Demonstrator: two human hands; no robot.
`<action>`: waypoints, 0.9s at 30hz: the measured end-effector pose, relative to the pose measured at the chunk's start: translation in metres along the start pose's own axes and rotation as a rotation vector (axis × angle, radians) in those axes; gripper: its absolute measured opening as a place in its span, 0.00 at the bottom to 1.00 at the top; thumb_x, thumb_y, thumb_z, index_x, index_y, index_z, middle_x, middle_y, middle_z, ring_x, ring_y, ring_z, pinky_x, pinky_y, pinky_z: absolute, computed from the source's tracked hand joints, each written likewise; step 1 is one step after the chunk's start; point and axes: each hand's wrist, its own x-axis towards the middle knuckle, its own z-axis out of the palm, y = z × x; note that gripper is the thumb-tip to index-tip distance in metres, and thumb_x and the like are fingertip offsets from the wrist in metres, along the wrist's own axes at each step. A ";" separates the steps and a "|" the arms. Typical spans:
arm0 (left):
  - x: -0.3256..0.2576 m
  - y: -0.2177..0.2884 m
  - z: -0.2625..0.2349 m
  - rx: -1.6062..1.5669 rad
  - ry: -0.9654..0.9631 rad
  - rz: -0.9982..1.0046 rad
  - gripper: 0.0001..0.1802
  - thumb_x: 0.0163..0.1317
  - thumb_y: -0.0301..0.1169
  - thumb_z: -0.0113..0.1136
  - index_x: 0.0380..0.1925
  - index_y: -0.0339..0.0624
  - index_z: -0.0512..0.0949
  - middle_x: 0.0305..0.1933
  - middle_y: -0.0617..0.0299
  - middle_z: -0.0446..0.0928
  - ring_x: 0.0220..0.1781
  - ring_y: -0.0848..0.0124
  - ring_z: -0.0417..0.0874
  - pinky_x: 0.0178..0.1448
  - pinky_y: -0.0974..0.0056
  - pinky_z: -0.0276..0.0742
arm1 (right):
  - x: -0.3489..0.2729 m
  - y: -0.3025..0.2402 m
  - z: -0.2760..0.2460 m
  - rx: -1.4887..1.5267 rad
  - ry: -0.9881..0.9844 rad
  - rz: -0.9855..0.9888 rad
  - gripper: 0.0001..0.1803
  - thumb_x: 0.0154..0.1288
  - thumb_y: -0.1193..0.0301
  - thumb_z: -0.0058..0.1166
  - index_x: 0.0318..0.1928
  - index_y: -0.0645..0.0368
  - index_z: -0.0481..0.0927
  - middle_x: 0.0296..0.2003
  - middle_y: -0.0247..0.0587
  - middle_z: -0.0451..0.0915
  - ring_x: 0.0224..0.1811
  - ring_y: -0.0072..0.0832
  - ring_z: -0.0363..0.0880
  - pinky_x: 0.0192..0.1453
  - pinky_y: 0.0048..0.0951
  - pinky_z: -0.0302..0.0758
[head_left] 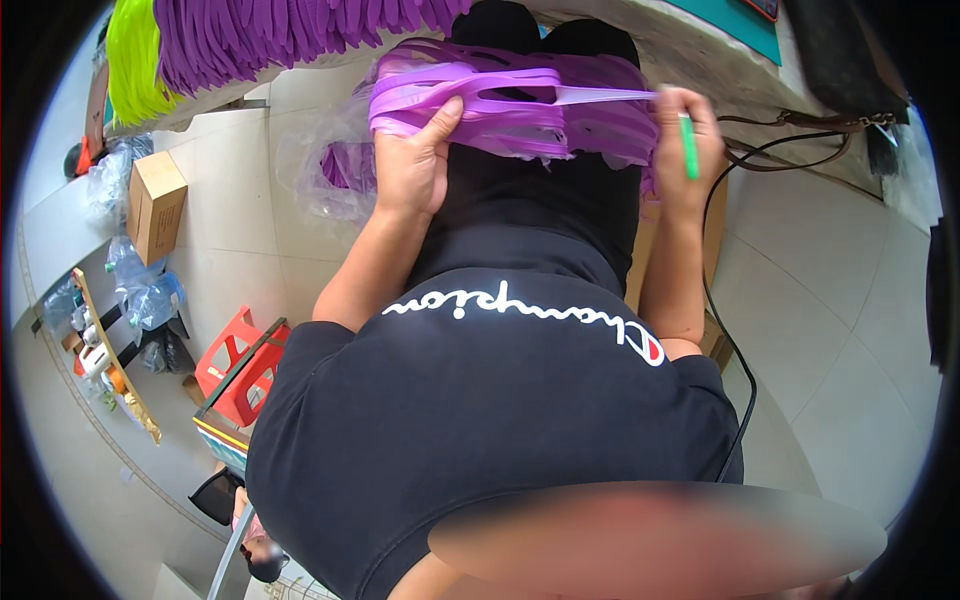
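Note:
My left hand (415,165) is closed on a bundle of thin, shiny purple sheets (425,98) with long cut-out gaps, the thumb pressed on top. From that bundle a narrow purple strip (605,95) runs taut to the right. My right hand (692,145), slightly blurred, pinches the far end of it. A bright green, stick-shaped thing (688,148) is also held against this palm; its working end is hidden. More purple sheets (610,120) lie across my lap below the strip.
Purple pieces (300,30) and yellow-green pieces (140,70) hang over the table edge at the far left. A clear plastic bag (335,165) is beside my left hand. A black cable (708,265) runs down my right side. A cardboard box (155,205) and red stool (240,370) stand left.

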 end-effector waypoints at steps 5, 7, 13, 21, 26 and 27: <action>0.015 0.000 -0.023 -0.047 0.053 0.046 0.23 0.57 0.15 0.61 0.53 0.38 0.70 0.50 0.57 0.77 0.52 0.66 0.79 0.57 0.62 0.77 | 0.046 0.058 -0.146 -0.256 0.551 -0.059 0.13 0.65 0.64 0.59 0.40 0.62 0.80 0.31 0.34 0.80 0.35 0.21 0.76 0.40 0.22 0.72; 0.018 -0.004 -0.032 -0.037 0.092 0.040 0.24 0.57 0.15 0.61 0.54 0.37 0.70 0.50 0.56 0.77 0.52 0.65 0.79 0.57 0.61 0.77 | 0.051 0.068 -0.219 -0.411 0.860 -0.130 0.14 0.65 0.65 0.57 0.35 0.65 0.81 0.28 0.39 0.82 0.30 0.26 0.78 0.37 0.31 0.74; 0.024 -0.010 -0.058 0.055 0.154 -0.107 0.22 0.61 0.21 0.61 0.56 0.36 0.69 0.52 0.54 0.77 0.53 0.64 0.79 0.56 0.60 0.78 | 0.036 0.060 -0.287 -0.856 0.772 -0.125 0.17 0.64 0.61 0.56 0.36 0.66 0.83 0.30 0.46 0.84 0.34 0.31 0.82 0.39 0.29 0.76; 0.008 0.002 -0.055 0.322 -0.029 -0.335 0.23 0.60 0.26 0.63 0.54 0.34 0.70 0.50 0.53 0.78 0.51 0.64 0.80 0.53 0.60 0.80 | 0.019 0.001 -0.102 -0.395 0.122 -0.212 0.13 0.71 0.66 0.50 0.42 0.61 0.83 0.39 0.38 0.83 0.35 0.20 0.77 0.39 0.22 0.73; -0.004 0.007 -0.008 0.167 -0.116 -0.321 0.14 0.58 0.23 0.64 0.44 0.35 0.76 0.43 0.57 0.80 0.44 0.67 0.83 0.50 0.62 0.81 | -0.016 -0.034 0.007 0.449 -0.404 -0.003 0.10 0.72 0.70 0.48 0.40 0.66 0.77 0.35 0.43 0.80 0.32 0.22 0.76 0.42 0.24 0.75; -0.010 0.008 0.001 0.131 -0.130 -0.313 0.13 0.58 0.23 0.64 0.43 0.35 0.76 0.42 0.57 0.81 0.44 0.67 0.83 0.50 0.63 0.82 | -0.025 -0.039 0.021 0.564 -0.448 0.043 0.09 0.71 0.70 0.49 0.41 0.66 0.75 0.35 0.44 0.80 0.32 0.23 0.77 0.42 0.24 0.76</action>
